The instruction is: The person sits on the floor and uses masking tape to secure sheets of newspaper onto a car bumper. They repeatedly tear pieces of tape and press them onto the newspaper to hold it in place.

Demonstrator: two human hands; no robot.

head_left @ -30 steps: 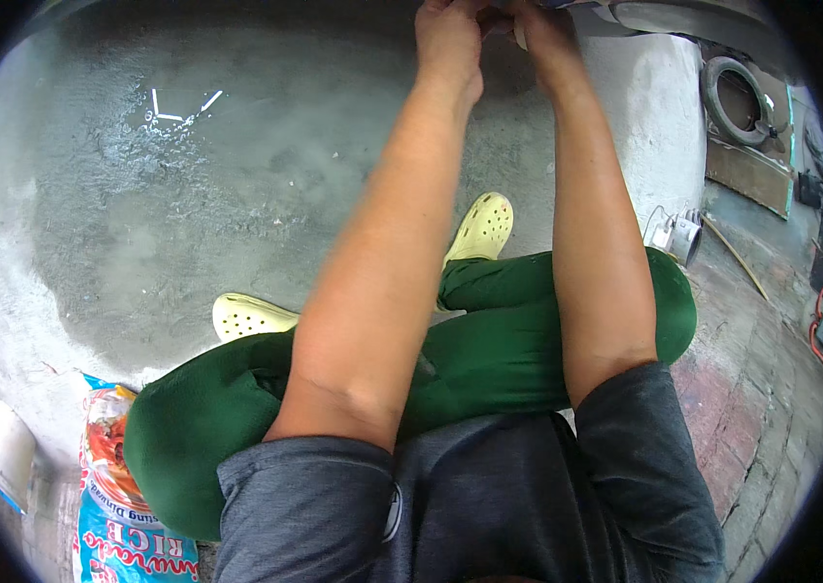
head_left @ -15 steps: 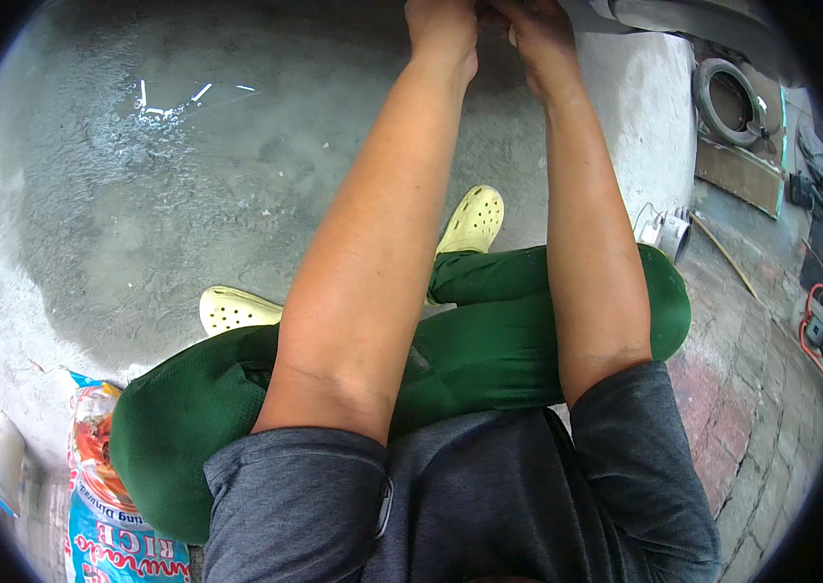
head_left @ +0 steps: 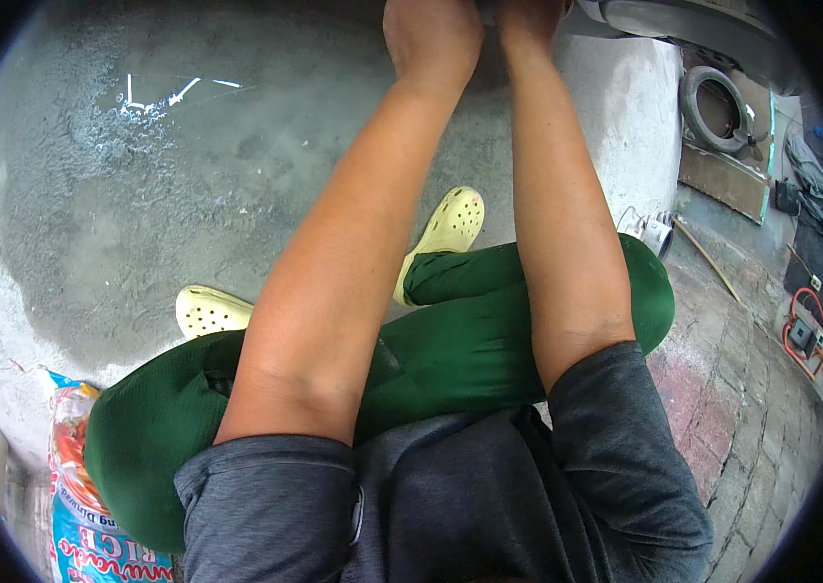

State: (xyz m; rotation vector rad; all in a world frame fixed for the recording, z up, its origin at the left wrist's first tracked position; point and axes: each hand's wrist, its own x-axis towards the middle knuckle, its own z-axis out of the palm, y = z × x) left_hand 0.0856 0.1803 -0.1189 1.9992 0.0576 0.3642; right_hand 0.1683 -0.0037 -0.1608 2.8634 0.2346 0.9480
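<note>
Both arms stretch forward to the top edge of the view. My left hand [head_left: 434, 37] shows only its back and wrist, and its fingers lie beyond the edge. Close beside it on the right is my right hand [head_left: 530, 27], its fingers hidden as well. Whatever either hand touches cannot be made out. Just right of my right hand is a grey, smooth, curved body [head_left: 669, 17], partly cut off. Below the hands lies a wet-looking grey concrete floor [head_left: 266, 185].
My feet wear pale yellow clogs [head_left: 452, 219]. A printed rice sack [head_left: 91, 515] leans by my left knee. To the right are a tyre [head_left: 693, 102] on a board, a metal can [head_left: 657, 233], a thin stick [head_left: 707, 260] and an orange cord [head_left: 788, 335] on brick paving.
The view has shifted slightly, so the surroundings on the right sit further left. My hands have moved a little left, and the fingers partly visible before are now out of sight.
</note>
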